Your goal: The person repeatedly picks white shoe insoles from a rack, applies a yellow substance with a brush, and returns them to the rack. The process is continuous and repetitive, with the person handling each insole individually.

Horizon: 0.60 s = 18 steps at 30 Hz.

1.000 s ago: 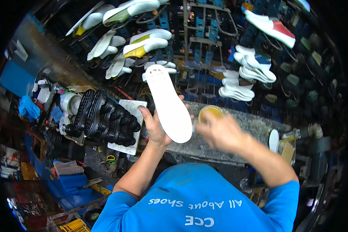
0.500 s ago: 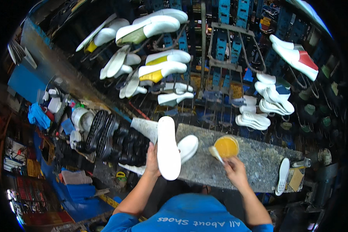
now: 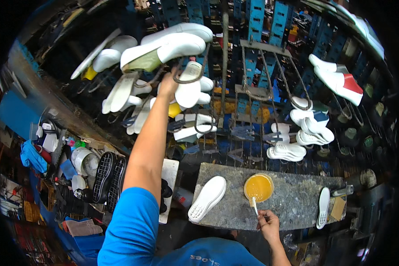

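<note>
My left hand (image 3: 167,85) is stretched up to the hanging rack. It grips a white shoe sole (image 3: 189,88) by its edge, its inner face turned toward me, among other white soles and shoes; some fingers are hidden. Down at the bench, my right hand (image 3: 268,221) pinches the white handle of a brush (image 3: 255,206), whose bristle end lies at the near rim of a round tub of yellow-orange liquid (image 3: 258,186). A white sole with a grid of hollows (image 3: 207,199) rests on the bench (image 3: 230,213), left of the tub.
Another white sole (image 3: 323,207) lies at the bench's right end beside a tan piece (image 3: 337,209). Black soles (image 3: 103,177) are stacked at left, near a white bucket (image 3: 85,160). White shoes with coloured panels (image 3: 167,48) hang on metal rods overhead.
My left hand has moved from above the bench up to the rack, carrying the white sole. The brush has shifted from the tub's left side to its near rim.
</note>
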Each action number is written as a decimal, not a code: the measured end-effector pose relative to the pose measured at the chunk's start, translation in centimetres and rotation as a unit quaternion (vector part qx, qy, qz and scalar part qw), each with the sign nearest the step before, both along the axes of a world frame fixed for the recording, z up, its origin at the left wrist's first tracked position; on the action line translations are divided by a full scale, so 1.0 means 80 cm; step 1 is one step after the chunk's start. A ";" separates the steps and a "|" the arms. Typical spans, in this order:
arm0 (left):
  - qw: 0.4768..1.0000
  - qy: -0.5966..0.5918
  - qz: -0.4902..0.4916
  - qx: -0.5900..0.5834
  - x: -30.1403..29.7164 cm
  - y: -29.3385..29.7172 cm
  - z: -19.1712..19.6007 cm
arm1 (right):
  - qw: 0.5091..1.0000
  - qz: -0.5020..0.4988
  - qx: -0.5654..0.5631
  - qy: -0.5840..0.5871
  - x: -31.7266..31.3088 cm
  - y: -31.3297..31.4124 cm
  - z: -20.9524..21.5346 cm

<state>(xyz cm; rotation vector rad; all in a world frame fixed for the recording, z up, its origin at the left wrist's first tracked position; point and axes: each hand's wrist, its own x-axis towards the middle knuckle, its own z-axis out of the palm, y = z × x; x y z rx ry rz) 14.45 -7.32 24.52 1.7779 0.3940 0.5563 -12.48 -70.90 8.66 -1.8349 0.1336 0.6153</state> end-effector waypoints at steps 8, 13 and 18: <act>0.931 0.076 0.138 0.330 -0.087 -0.036 0.030 | 0.888 0.205 -0.258 -0.320 0.062 -0.050 0.003; 0.947 -0.065 0.030 0.314 -0.259 -0.228 -0.127 | 0.716 0.441 -0.492 -0.227 0.189 0.043 0.008; 0.863 0.360 -0.122 0.333 -0.438 -0.348 -0.274 | 0.745 0.441 -0.433 -0.251 0.196 0.019 0.045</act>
